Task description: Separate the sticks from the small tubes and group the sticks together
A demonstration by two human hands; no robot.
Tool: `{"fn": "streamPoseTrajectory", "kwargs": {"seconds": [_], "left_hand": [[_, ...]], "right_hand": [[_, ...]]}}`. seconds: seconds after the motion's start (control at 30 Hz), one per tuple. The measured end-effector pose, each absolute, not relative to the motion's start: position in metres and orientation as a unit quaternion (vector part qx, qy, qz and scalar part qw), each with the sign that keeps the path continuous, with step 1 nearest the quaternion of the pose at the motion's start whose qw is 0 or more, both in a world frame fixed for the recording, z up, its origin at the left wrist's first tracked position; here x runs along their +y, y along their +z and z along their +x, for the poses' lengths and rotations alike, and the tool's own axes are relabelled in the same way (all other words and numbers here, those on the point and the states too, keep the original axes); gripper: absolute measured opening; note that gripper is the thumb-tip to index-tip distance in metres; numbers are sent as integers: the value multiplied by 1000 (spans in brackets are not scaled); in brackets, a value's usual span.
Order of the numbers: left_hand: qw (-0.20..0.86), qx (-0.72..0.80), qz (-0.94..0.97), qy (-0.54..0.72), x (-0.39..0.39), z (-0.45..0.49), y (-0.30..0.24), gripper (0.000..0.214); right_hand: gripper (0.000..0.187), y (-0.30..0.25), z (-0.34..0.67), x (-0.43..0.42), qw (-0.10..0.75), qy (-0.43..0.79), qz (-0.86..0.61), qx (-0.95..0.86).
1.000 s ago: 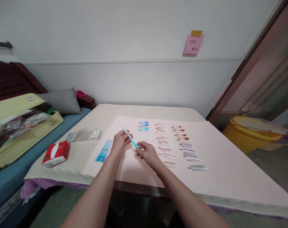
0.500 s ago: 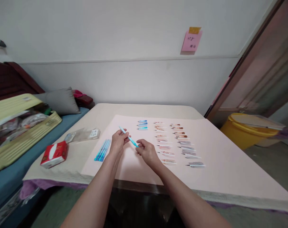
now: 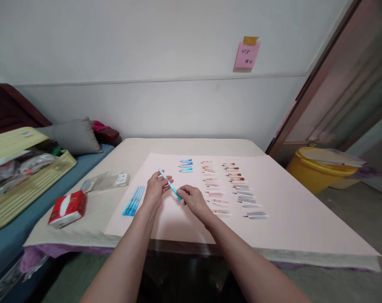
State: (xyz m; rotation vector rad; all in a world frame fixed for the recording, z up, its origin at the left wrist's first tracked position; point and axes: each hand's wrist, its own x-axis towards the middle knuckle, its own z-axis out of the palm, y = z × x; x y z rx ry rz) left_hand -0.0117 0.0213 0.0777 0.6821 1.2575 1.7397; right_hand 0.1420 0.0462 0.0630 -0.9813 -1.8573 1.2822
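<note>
1. Red tissue pack [image 3: 67, 208]: near-left on table.
2. Spare blue pens [image 3: 133, 200]: just left of L hand.
3. L hand [image 3: 155, 190]: fingers closed on blue pen [image 3: 174, 192], held slanted over pink sheet [image 3: 288, 210].
4. R hand [image 3: 192, 201]: fingertips pinch pen's near end.

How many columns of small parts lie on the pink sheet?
3: a short blue column at the far left, a longer middle column, and a right column. No column seems hidden.
</note>
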Motion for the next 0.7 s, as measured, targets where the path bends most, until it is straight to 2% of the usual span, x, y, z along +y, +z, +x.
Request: {"fn": "streamPoseTrajectory", "kwargs": {"seconds": [0.07, 0.3, 0.4, 0.53, 0.7], "left_hand": [[435, 499, 273, 698, 21, -10, 78, 41], [452, 478, 291, 694, 19, -9, 80, 43], [460, 478, 296, 687, 19, -9, 80, 44], [465, 479, 300, 681, 20, -6, 81, 45], [455, 474, 288, 696, 19, -7, 82, 43]], "right_hand": [[18, 63, 142, 46, 331, 477, -382, -719], [20, 60, 141, 44, 310, 504, -354, -724], [19, 61, 142, 44, 309, 455, -369, -749], [28, 62, 143, 43, 310, 348, -411, -783], [30, 59, 143, 43, 291, 356, -403, -791]]}}
